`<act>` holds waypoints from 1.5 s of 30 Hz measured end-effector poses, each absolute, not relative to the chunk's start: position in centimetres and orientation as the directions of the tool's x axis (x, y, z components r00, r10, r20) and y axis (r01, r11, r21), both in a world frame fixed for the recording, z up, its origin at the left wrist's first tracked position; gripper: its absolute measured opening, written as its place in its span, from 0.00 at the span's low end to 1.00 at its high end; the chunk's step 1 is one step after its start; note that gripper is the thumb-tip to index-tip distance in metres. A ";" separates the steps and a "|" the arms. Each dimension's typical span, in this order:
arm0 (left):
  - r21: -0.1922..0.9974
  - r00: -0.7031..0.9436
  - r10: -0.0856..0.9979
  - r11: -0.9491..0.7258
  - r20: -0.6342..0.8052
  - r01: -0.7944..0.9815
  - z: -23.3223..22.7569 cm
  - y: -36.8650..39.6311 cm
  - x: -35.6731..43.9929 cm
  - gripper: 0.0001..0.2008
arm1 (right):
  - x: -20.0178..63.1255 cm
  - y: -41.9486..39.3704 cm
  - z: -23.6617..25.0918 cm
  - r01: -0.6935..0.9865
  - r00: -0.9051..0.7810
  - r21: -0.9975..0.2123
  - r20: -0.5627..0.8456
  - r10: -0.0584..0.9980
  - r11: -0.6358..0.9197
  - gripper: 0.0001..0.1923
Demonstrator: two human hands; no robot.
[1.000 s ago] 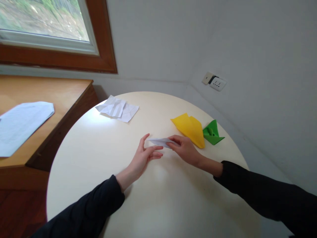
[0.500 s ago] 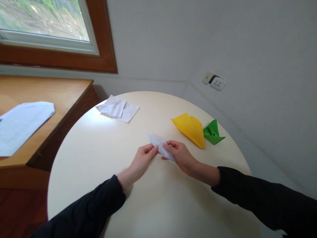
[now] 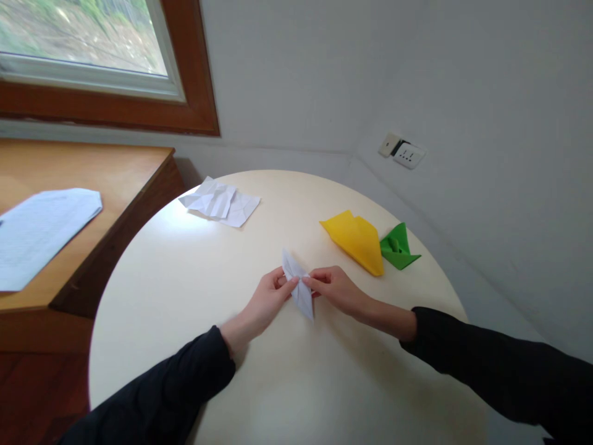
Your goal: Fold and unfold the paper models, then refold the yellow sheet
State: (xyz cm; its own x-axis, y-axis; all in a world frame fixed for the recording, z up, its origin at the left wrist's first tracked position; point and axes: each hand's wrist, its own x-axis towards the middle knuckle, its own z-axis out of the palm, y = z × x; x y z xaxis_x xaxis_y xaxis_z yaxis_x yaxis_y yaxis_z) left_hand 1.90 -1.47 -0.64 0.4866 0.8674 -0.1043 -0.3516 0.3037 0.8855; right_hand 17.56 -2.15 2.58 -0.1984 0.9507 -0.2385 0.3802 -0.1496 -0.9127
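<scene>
Folding a little white paper model over the round table

Left hand (image 3: 266, 298) and right hand (image 3: 334, 288) each pinch the folded white paper (image 3: 298, 285) from either side, just above the table (image 3: 194, 278). I'd keep the pinches close to the crease so it stays sharp.

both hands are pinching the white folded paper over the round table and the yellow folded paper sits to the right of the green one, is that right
Not quite. In the head view the yellow folded paper lies to the left of the green one, not the right. The rest holds: the left hand and right hand both pinch the white folded paper over the round table.
</scene>
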 end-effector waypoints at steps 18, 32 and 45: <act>0.734 0.394 0.872 0.466 -0.289 -0.493 -0.9 -2.1 2.5 0.13 | 17.6 -2.4 1.7 0.705 -0.381 -0.478 0.368 0.848 0.524 0.04; 0.630 0.385 0.864 0.501 -0.324 -0.594 -1.0 -2.0 2.3 0.09 | 17.6 -2.1 1.2 0.656 -0.581 -0.148 0.527 0.620 0.740 0.04; 0.695 0.328 0.895 0.443 -0.302 -0.566 -1.2 -1.9 2.3 0.15 | 17.6 -2.7 1.4 0.627 -0.610 -0.193 0.480 0.630 0.754 0.11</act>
